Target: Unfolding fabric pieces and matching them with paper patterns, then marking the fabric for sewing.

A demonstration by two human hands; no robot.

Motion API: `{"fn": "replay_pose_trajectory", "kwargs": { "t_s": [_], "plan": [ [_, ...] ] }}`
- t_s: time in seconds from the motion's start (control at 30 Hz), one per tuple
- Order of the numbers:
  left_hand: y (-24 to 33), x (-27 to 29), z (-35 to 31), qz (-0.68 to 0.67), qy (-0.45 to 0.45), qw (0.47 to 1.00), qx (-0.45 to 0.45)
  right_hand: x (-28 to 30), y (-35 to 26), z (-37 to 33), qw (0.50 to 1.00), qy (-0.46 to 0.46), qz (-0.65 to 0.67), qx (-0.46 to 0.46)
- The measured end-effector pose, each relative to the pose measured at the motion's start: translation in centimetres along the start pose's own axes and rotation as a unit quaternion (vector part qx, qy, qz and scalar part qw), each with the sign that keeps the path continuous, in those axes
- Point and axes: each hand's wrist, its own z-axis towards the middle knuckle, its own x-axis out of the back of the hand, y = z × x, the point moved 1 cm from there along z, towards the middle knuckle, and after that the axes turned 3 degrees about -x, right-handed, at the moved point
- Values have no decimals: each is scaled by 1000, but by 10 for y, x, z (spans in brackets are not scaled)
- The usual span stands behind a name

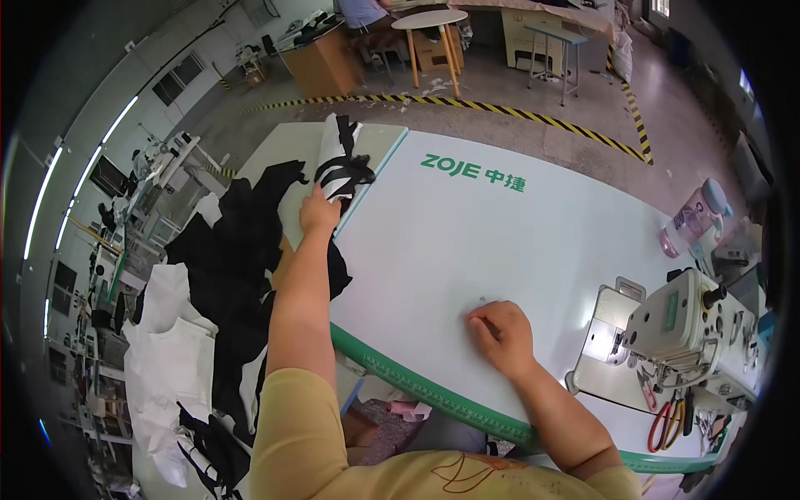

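My left hand [319, 212] reaches out to the far left of the white table. Its fingers are apart and touch the near end of a bundle of white and black cloth pieces [337, 162]. One finger points along the bundle's left edge; the fingertips' hold, if any, is hard to see. My right hand [503, 335] rests on the white tabletop [450, 242] with its fingers curled in, and nothing shows in them. Left of my left forearm lies a heap of black cloth [237, 242], with white cloth pieces [171, 350] nearer me.
A sewing machine [679, 321] stands at the right, with red-handled scissors [664, 425] near it. Behind it is a pink-and-blue water bottle [694, 218]. A green ruler-marked edge [433, 397] borders the table's front. Beyond, a person [365, 12] sits near a round table [429, 20].
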Motion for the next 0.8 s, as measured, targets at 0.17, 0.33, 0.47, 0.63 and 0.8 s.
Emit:
{"fn": "replay_pose_trajectory", "kwargs": {
  "t_s": [0.17, 0.33, 0.47, 0.63, 0.8],
  "plan": [
    [40, 36, -59, -640, -146, 744, 126, 13, 10, 3, 999, 15, -29, -3],
    [54, 123, -212, -742, -237, 616, 116, 2, 29, -4, 988, 59, 135, -46],
    [54, 126, -292, -781, -294, 548, 61, 26, 37, -13, 912, 38, 383, -143],
    [73, 108, -346, -779, -382, 494, 59, 68, -2, -64, 845, -57, 514, -133],
    [101, 105, -368, -683, -276, 675, -19, 98, -44, -92, 912, -109, 332, -213]
  ]
}}
